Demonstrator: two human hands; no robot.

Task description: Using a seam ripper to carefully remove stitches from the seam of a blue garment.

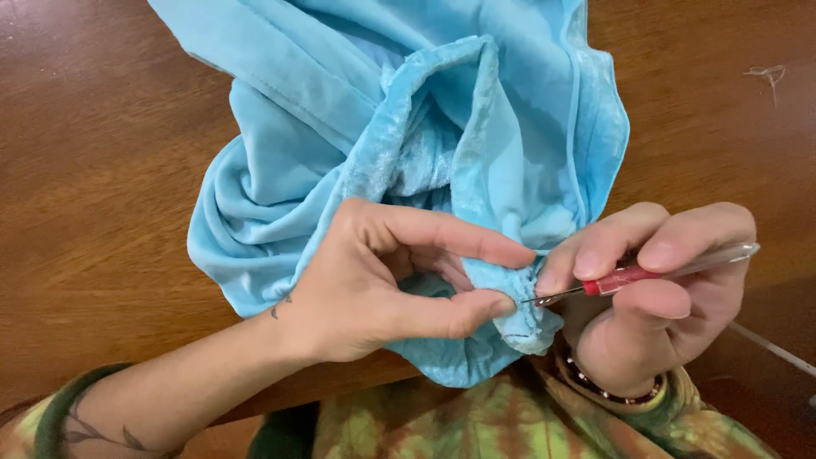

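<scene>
The pale blue velvet cloth [408, 153] is lying crumpled and shiny on the brown wooden table [102, 170], its near edge hanging off. The left hand [382, 285] is pinching a fold; the right hand [659, 297] is gripping a red-handled seam ripper [629, 274] against it.

Warm, even indoor light, soft shadows, mild sheen on the wood, sharp focus throughout.

A brown wooden table [102, 170] bears a loose thread scrap [769, 76].
</scene>
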